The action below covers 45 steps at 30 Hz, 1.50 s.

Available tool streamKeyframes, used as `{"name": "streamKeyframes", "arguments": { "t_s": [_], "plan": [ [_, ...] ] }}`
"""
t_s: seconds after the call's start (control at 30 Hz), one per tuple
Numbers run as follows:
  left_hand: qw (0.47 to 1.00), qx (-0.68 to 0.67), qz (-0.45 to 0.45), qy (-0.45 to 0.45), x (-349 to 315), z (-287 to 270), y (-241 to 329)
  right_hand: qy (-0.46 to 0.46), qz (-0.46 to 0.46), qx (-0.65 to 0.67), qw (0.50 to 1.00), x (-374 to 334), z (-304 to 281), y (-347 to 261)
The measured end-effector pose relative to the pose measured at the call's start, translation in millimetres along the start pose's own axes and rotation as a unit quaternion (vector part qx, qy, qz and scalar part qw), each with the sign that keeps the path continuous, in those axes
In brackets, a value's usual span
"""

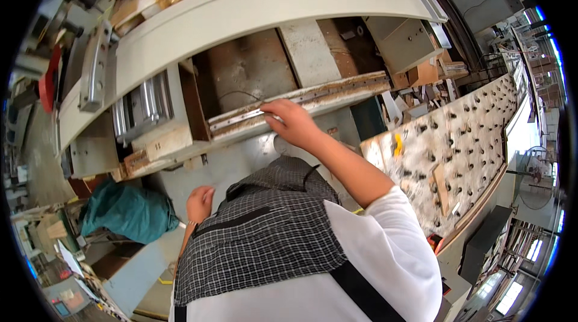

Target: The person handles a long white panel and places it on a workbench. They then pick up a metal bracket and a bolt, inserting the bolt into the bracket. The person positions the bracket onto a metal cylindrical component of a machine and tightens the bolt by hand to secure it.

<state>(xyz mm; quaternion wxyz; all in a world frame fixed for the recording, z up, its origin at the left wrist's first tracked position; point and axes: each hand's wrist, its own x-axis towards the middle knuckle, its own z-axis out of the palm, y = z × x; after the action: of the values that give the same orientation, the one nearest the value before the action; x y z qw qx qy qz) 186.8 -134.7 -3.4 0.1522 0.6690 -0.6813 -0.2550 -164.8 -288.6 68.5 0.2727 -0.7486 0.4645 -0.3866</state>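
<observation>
My right hand (290, 123) reaches over the near edge of a machine bed. Its fingers are bent and pinched together against a long metal rail (337, 89) there. A shiny narrow strip (236, 120) runs left from the fingertips along the same edge. Whatever lies between the fingers is too small to make out. A thin dark wire (238, 92) arcs across the bed close to the fingertips. Low on the left, beside my checked apron (259, 244), my left hand (200, 203) hangs with loosely bent fingers and nothing visible in it.
A long pale beam (271, 3) spans the machine beyond my hands. Metal rollers (144, 105) sit at its left. A teal cloth bundle (129, 210) lies below them. On the right stands a studded table (457, 141) with a wood strip (441, 189) and a yellow piece (397, 145).
</observation>
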Motion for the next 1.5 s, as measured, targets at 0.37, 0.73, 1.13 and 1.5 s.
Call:
{"name": "streamKeyframes", "arguments": {
  "t_s": [0.37,0.73,1.13,1.5],
  "plan": [
    [0.963,-0.015,-0.219,0.155,50,-100,-13,-0.163,0.344,0.413,0.827,196,143,56],
    [0.961,-0.079,-0.135,0.23,124,-219,-147,0.162,0.431,0.679,0.572,288,258,8],
    [0.957,0.068,-0.099,0.263,219,-383,-356,0.232,0.434,0.668,0.559,198,252,2],
    [0.943,0.269,-0.032,0.192,290,-356,-398,0.24,0.449,0.645,0.57,102,213,-33]
  ]
}}
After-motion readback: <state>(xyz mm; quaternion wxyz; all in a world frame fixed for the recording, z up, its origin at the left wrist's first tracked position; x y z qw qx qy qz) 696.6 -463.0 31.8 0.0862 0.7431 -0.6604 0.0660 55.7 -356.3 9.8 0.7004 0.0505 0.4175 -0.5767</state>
